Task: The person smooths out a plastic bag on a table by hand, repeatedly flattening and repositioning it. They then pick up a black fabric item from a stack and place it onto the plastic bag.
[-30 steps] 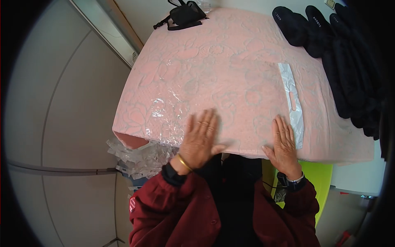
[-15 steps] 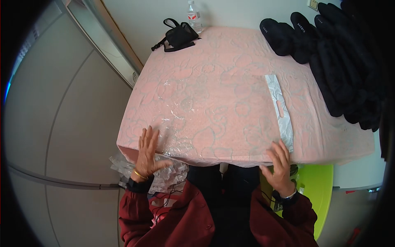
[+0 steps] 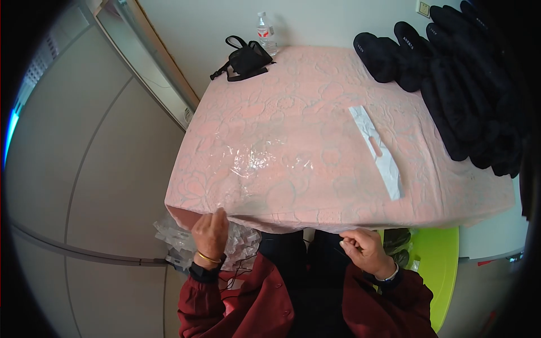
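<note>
A clear plastic bag (image 3: 248, 160) lies flat on the pink patterned tablecloth (image 3: 315, 73), seen mainly by its glare. Along its right side runs a white strip (image 3: 385, 169) with an oval handle hole. At the table's near edge, on the left, my left hand (image 3: 210, 236) is closed with its fingers pinched on the bag's edge. My right hand (image 3: 365, 250) is also closed, thumb against fingers, at the near edge below the white strip. The film in its fingers is hard to see.
Several black padded items (image 3: 468, 96) are piled at the right. A black strapped pouch (image 3: 248, 61) and a clear bottle (image 3: 265, 34) stand at the back left. Below the table are crumpled clear plastic (image 3: 239, 245) and a green container (image 3: 445, 276). Grey cabinet panels (image 3: 118, 197) flank the left.
Both hands have gone from spread fingers to closed ones and dropped to the table's near edge. The white strip has shifted and tilted, its far end leftward, and the film's glare has changed.
</note>
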### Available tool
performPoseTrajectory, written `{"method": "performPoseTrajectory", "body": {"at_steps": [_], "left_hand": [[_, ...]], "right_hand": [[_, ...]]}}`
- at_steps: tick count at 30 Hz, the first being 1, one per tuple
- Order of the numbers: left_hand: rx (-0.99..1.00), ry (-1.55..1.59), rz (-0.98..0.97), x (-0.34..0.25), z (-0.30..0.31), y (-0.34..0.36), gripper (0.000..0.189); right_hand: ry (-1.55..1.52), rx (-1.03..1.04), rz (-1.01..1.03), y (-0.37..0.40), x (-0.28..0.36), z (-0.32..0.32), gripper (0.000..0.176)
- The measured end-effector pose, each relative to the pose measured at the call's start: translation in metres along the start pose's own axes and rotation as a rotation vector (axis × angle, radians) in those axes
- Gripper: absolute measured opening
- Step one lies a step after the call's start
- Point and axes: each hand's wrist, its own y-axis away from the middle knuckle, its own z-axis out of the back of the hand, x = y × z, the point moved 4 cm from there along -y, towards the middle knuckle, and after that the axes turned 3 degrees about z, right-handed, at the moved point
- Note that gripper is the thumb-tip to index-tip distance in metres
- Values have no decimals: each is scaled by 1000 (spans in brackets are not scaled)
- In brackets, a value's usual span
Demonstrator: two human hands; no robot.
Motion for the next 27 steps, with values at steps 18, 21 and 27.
{"method": "performPoseTrajectory", "body": {"at_steps": [18, 21, 27], "left_hand": [[75, 674, -127, -125, -12, -28, 25], [-93, 394, -93, -102, -11, -36, 24], [40, 419, 130, -74, -12, -35, 22]], "right_hand": [[-555, 150, -557, -26, -41, 29, 28], [-429, 51, -597, -26, -53, 46, 30], [646, -372, 1, -35, -11, 77, 52]]}}
